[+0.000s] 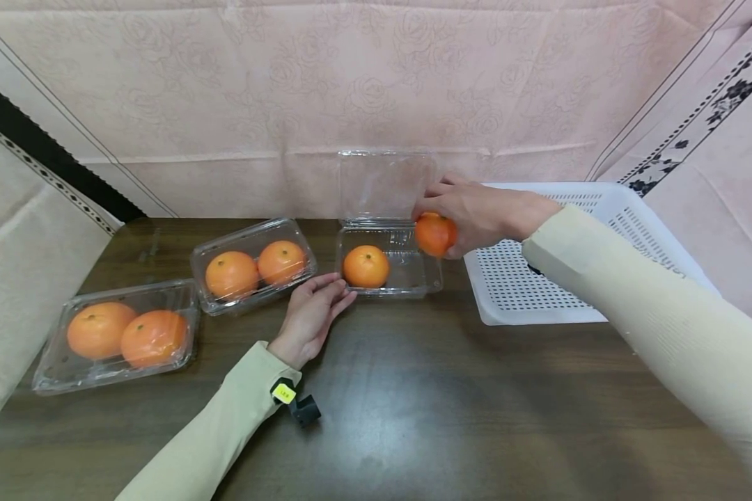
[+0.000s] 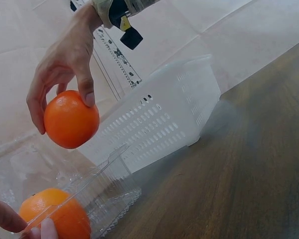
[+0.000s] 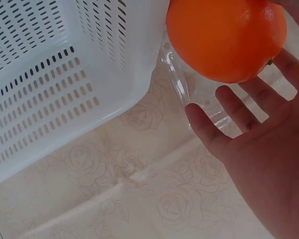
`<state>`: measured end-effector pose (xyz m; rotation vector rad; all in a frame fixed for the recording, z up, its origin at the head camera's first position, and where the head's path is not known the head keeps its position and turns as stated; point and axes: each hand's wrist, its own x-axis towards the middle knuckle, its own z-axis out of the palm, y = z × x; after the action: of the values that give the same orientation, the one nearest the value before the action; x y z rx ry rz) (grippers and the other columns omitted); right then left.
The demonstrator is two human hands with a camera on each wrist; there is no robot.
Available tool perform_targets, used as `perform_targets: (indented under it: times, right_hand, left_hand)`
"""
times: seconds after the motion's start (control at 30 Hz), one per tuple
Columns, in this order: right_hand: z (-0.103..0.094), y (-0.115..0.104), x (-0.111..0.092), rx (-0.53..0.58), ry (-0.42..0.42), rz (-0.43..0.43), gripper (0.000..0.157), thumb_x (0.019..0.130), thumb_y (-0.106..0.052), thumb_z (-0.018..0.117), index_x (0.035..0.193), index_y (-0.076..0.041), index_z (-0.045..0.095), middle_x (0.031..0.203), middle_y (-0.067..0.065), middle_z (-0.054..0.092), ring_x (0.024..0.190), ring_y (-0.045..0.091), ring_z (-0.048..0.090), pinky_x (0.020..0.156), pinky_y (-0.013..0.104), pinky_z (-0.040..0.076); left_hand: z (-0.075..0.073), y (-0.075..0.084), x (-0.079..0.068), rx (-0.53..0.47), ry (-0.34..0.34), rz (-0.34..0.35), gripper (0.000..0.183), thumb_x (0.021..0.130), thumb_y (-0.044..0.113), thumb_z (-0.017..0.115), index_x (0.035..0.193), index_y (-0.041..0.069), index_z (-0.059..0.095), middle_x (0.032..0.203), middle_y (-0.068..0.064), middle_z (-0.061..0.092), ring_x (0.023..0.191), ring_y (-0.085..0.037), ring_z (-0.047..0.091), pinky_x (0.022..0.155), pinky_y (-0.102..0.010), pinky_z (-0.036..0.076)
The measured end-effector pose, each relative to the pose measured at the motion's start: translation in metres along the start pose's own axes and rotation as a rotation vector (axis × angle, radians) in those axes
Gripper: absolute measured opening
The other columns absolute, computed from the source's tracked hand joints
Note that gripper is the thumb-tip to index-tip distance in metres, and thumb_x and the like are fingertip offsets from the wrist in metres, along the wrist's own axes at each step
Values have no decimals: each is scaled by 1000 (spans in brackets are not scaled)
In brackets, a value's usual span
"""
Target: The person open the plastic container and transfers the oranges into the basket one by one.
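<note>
My right hand point(image 1: 476, 212) holds an orange point(image 1: 435, 234) from above, thumb and fingers round its sides, over the right end of an open clear plastic clamshell box point(image 1: 410, 275). In the left wrist view that orange point(image 2: 71, 119) hangs above the box. The right wrist view shows the fingers point(image 3: 239, 107) curved round its side. Another orange point(image 1: 366, 266) sits in the box's left half. The box's lid point(image 1: 385, 184) stands up at the back. My left hand point(image 1: 313, 316) pinches the box's front left corner between thumb and fingers.
A white perforated plastic basket point(image 1: 485, 299) stands to the right, partly behind my right arm. Two shut clear boxes, each with two oranges, lie to the left: one near point(image 1: 191, 292) and one further back point(image 1: 307, 243). A pink patterned cloth point(image 1: 351, 83) hangs behind the wooden table point(image 1: 445, 403).
</note>
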<state>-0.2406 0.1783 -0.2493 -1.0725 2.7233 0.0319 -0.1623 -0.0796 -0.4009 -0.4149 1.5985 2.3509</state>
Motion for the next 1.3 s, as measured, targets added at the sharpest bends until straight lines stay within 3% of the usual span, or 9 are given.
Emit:
perform_targets:
  times: [0.37, 1.3]
  right_hand:
    - [-5, 1, -3, 8, 5, 4, 59, 75, -14, 85, 129, -17, 63, 129, 8, 58, 125, 31, 42, 98, 50, 52]
    - [-13, 9, -19, 23, -12, 67, 60, 76, -14, 85, 132, -17, 62, 130, 8, 56, 127, 32, 37, 97, 51, 48]
  left_hand:
    - [0, -1, 1, -4, 7, 17, 39, 105, 0, 49, 142, -6, 41, 115, -10, 49, 103, -15, 58, 106, -31, 57]
    - [1, -2, 1, -12, 10, 22, 38, 105, 0, 50, 142, -6, 41, 115, -10, 49, 102, -15, 58, 106, -31, 57]
